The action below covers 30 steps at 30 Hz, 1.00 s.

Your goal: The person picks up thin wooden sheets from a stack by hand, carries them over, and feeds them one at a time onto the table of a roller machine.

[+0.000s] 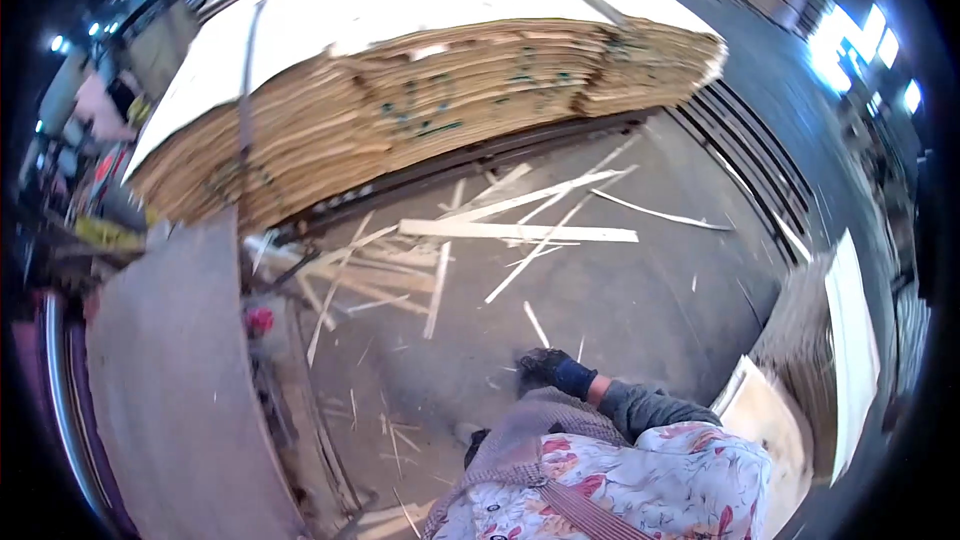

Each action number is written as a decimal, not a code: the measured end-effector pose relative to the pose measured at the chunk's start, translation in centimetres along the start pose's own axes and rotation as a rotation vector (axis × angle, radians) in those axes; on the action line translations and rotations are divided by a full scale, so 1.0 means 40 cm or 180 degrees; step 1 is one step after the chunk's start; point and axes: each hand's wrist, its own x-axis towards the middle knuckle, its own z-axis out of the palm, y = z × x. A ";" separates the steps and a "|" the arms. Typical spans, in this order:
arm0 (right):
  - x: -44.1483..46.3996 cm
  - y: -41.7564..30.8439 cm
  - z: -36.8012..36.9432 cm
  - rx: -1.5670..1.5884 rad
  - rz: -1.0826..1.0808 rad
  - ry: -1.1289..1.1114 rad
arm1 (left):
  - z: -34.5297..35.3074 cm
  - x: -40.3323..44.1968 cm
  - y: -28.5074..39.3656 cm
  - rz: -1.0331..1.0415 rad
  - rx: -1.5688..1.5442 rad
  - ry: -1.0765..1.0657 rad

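Note:
My right hand (556,371), in a dark glove with a blue cuff, is low in the head view, in front of my patterned clothing. Its fingers are blurred, and whether they hold anything is unclear. Beyond it, pale wood strips (520,231) lie scattered on the grey floor (620,310). I cannot make out my left hand; a small dark shape shows beside my apron. A thick stack of thin wood sheets (450,100), with green marks on its side and dark straps across it, spans the top.
A large brown panel (180,380) stands at the left beside a shiny metal bar (65,400). At the lower right is another sheet stack (805,325). Dark metal rails (745,155) run along the floor at the upper right.

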 end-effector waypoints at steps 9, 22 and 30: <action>-0.351 0.384 -0.607 -0.1674 -0.1149 0.1050 | 0.594 -0.666 0.679 0.1050 -0.1598 -0.2883; -0.613 0.255 -1.672 0.3605 -0.1319 0.2425 | 0.744 -1.951 1.751 0.3141 -0.1464 -0.4951; -0.609 0.455 -2.283 0.2892 -0.1326 0.2950 | 0.738 -2.555 2.481 0.3379 -0.2338 -0.5258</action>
